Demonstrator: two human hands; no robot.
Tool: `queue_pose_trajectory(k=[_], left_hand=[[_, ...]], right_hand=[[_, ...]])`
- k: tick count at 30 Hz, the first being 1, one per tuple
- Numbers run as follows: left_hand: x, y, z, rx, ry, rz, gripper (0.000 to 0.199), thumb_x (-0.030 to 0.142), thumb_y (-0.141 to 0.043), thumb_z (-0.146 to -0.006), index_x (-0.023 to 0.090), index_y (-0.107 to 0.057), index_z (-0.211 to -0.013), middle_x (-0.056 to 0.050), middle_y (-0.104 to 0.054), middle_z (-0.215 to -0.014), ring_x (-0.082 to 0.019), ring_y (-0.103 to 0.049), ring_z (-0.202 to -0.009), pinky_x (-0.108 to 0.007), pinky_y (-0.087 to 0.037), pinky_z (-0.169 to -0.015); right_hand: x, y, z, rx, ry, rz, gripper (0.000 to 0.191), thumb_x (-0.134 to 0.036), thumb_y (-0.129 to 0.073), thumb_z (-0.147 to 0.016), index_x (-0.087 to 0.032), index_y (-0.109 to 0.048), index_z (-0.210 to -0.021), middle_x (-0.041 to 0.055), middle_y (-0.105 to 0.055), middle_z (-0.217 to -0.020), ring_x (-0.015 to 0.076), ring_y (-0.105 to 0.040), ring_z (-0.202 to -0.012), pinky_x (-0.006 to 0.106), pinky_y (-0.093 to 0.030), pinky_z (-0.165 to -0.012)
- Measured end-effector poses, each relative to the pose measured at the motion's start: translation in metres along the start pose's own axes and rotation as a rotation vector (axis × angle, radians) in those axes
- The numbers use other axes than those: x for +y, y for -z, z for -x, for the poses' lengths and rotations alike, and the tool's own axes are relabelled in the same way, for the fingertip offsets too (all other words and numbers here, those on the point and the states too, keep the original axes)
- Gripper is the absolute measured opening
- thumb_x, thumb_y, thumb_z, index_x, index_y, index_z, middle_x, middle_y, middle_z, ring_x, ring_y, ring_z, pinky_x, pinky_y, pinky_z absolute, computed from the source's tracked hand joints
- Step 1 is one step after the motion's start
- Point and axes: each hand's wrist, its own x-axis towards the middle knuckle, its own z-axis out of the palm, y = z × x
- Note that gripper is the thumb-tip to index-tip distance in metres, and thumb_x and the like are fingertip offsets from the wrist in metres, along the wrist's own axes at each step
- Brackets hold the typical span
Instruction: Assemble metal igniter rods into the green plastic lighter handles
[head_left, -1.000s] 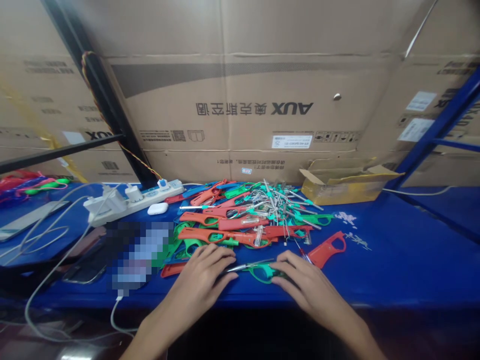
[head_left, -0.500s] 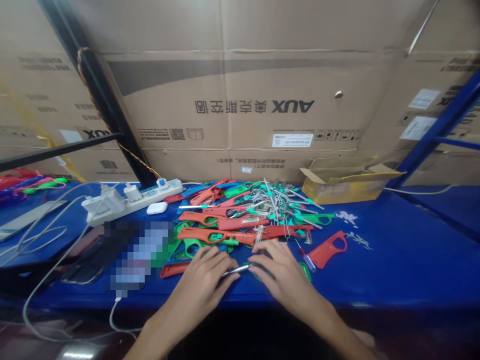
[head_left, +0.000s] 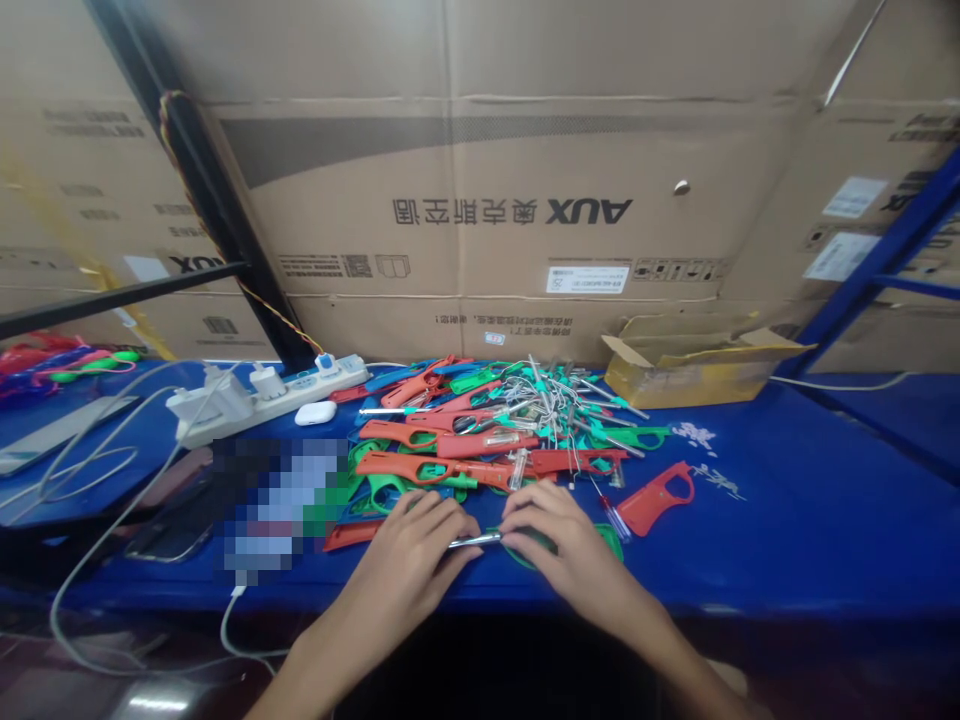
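A thin silver metal tube (head_left: 475,541) spans the gap between my two hands, low over the front of the blue table. My left hand (head_left: 421,545) is closed around its left part, which the fingers hide. The fingertips of my right hand (head_left: 553,530) pinch the tube's right end. Beneath my right hand lies a green plastic shell (head_left: 611,543), partly covered. Just beyond the hands is a pile of orange-red lighter casings (head_left: 401,466), with an orange-red shell piece (head_left: 349,536) beside my left hand.
Metal lighter tubes with teal parts and wires (head_left: 551,400) heap up behind. To the right lie a screwdriver (head_left: 615,518), a red casing (head_left: 656,500) and small white bits (head_left: 694,436). An open carton (head_left: 686,380) stands at the back; a power strip (head_left: 300,395) and phone (head_left: 169,525) sit left.
Both hands keep their hold on the metal tube and have barely moved. The whole view has shifted very slightly.
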Motion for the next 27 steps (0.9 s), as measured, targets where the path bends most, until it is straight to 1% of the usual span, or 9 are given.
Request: queue_pose_trajectory(k=[4,8,12,18,22,27], left_hand=[[-0.0018,-0.0015,-0.0002,-0.009,-0.029,-0.003,0.013,0.028,-0.053,-0.107,0.023,-0.064,-0.106,-0.001,-0.070,-0.099,-0.022,-0.061,-0.092,-0.040,-0.042,-0.090],[-0.0026,-0.0024,-0.0006,0.001,-0.058,-0.017,0.016,0.028,-0.051,-0.108,0.022,-0.066,-0.108,-0.001,-0.070,-0.098,-0.022,-0.060,-0.091,-0.040,-0.041,-0.089],[-0.0003,-0.0029,-0.0008,0.004,-0.059,-0.036,0.018,0.027,-0.050,-0.109,0.022,-0.067,-0.110,-0.002,-0.070,-0.096,-0.022,-0.059,-0.090,-0.039,-0.042,-0.087],[0.0024,-0.0046,-0.0020,0.063,-0.054,-0.083,0.023,0.024,-0.048,-0.109,0.021,-0.070,-0.110,-0.005,-0.068,-0.099,-0.023,-0.059,-0.090,-0.037,-0.043,-0.081],[-0.0004,-0.0070,-0.0013,0.091,-0.071,-0.123,0.026,0.022,-0.047,-0.109,0.022,-0.072,-0.115,-0.005,-0.067,-0.101,-0.022,-0.059,-0.091,-0.036,-0.043,-0.081],[-0.0025,-0.0088,0.0001,0.070,-0.068,-0.132,0.028,0.024,-0.044,-0.110,0.021,-0.072,-0.114,-0.005,-0.066,-0.101,-0.023,-0.058,-0.091,-0.037,-0.042,-0.081]], right_hand=[[0.0011,-0.0005,0.0006,0.011,-0.002,-0.039,0.011,-0.025,-0.062,-0.102,-0.023,-0.069,-0.094,0.0024,-0.070,-0.104,0.0196,-0.062,-0.101,0.036,-0.047,-0.092],[0.0016,-0.0003,0.0004,0.006,0.011,-0.027,0.012,-0.024,-0.062,-0.101,-0.023,-0.070,-0.092,0.0022,-0.071,-0.103,0.0194,-0.063,-0.099,0.036,-0.046,-0.091],[0.0009,0.0001,0.0006,0.014,0.024,0.006,0.013,-0.021,-0.063,-0.101,-0.023,-0.073,-0.093,0.0023,-0.071,-0.103,0.0192,-0.063,-0.098,0.036,-0.046,-0.091],[0.0003,0.0005,0.0021,0.002,0.030,0.053,0.010,-0.018,-0.065,-0.098,-0.023,-0.074,-0.099,0.0029,-0.070,-0.108,0.0198,-0.062,-0.102,0.036,-0.047,-0.093],[0.0005,-0.0004,0.0024,0.002,0.071,0.127,0.009,-0.020,-0.067,-0.098,-0.022,-0.074,-0.102,0.0041,-0.070,-0.109,0.0210,-0.061,-0.103,0.038,-0.046,-0.095],[-0.0005,-0.0018,0.0040,0.016,0.144,0.212,0.013,-0.027,-0.065,-0.099,-0.020,-0.073,-0.108,0.0058,-0.070,-0.111,0.0225,-0.061,-0.104,0.042,-0.047,-0.096]])
